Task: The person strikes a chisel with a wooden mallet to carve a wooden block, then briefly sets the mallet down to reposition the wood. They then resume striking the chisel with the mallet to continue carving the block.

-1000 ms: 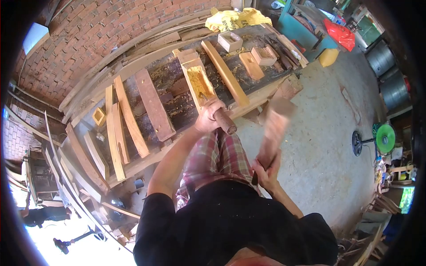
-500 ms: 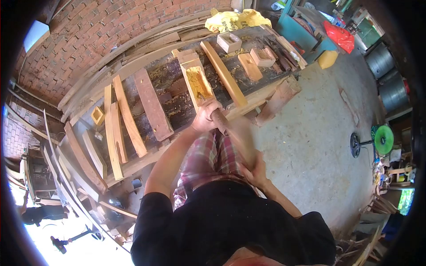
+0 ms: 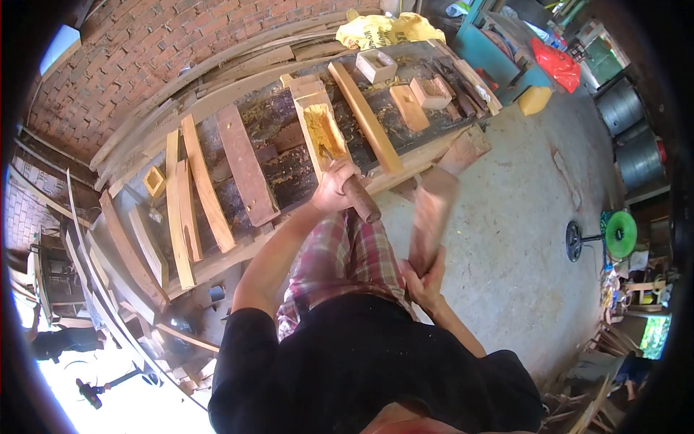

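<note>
On the bench (image 3: 217,260), your left hand (image 3: 334,189) grips the chisel (image 3: 359,198) in the half-hollowed wooden block (image 3: 323,134), your right hand (image 3: 425,278) clenches the raised mallet (image 3: 431,217); trough looks partly dug, near end uncut.

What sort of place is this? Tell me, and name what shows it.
Most likely a woodworking shop. A workbench is strewn with planks, the left hand holds a chisel in a hollowed wood block, and the right hand grips a wooden mallet.
</note>
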A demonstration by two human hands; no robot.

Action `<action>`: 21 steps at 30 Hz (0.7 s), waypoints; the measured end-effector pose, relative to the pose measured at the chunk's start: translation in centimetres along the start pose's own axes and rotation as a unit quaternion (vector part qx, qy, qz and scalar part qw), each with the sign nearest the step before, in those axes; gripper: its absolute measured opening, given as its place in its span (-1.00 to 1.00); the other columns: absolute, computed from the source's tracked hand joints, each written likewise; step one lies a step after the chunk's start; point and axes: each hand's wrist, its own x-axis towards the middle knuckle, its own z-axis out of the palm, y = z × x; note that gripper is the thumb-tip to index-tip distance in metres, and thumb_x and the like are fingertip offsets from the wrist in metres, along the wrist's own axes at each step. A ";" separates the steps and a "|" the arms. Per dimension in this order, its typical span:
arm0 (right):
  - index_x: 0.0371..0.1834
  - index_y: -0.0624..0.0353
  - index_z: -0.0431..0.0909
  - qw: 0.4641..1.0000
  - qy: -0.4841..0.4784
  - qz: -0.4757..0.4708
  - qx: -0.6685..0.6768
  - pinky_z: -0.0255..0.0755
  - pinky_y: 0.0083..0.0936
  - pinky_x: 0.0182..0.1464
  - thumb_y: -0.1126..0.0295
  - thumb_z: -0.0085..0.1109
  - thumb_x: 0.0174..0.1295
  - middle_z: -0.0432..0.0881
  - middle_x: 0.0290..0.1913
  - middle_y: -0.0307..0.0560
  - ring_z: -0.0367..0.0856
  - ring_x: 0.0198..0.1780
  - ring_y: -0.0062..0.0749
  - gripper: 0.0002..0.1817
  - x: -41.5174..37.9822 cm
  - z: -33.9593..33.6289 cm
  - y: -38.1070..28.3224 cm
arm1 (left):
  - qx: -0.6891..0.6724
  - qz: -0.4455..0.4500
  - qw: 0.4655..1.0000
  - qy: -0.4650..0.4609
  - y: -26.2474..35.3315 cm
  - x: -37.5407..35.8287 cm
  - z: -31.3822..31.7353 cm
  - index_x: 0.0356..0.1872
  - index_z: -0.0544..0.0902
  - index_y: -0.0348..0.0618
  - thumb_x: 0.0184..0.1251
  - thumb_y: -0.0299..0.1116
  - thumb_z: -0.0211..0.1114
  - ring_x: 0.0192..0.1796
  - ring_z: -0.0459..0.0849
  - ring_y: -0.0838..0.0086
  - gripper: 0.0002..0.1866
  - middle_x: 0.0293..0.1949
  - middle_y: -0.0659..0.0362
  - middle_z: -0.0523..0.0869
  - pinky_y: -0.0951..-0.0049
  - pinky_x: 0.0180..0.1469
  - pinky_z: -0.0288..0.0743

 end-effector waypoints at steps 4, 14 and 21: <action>0.15 0.32 0.31 0.985 -0.033 -0.122 -0.115 0.52 -0.24 -0.15 0.35 0.47 0.09 0.64 -0.10 0.18 0.68 -0.22 -0.06 -0.36 -0.4 0.6 2.9 | 0.007 0.001 1.000 0.015 0.0 0.2 0.2 -0.36 0.52 -0.15 0.01 -0.36 0.57 -0.31 0.58 0.10 -0.67 -0.43 0.08 0.57 0.19 -0.21 0.45; 0.19 0.19 0.34 0.928 -0.179 -0.265 -0.189 0.50 -0.22 -0.03 0.27 0.35 0.20 0.60 -0.37 0.06 0.58 -0.29 0.08 -0.45 0.3 -1.1 3.4 | 0.030 0.031 0.995 0.086 -0.9 -0.2 0.7 -0.39 0.53 -0.12 -0.05 -0.45 0.58 -0.34 0.55 0.18 -0.67 -0.41 0.12 0.54 0.23 -0.31 0.41; 0.17 0.32 0.33 0.996 -0.063 -0.001 0.066 0.51 -0.33 -0.16 0.39 0.48 0.07 0.61 -0.26 0.05 0.63 -0.28 -0.10 -0.35 -2.6 -0.7 7.4 | 0.093 0.041 0.991 0.093 -0.5 -0.5 0.9 -0.39 0.57 -0.08 -0.07 -0.40 0.60 -0.30 0.55 0.21 -0.69 -0.40 0.16 0.54 0.27 -0.20 0.36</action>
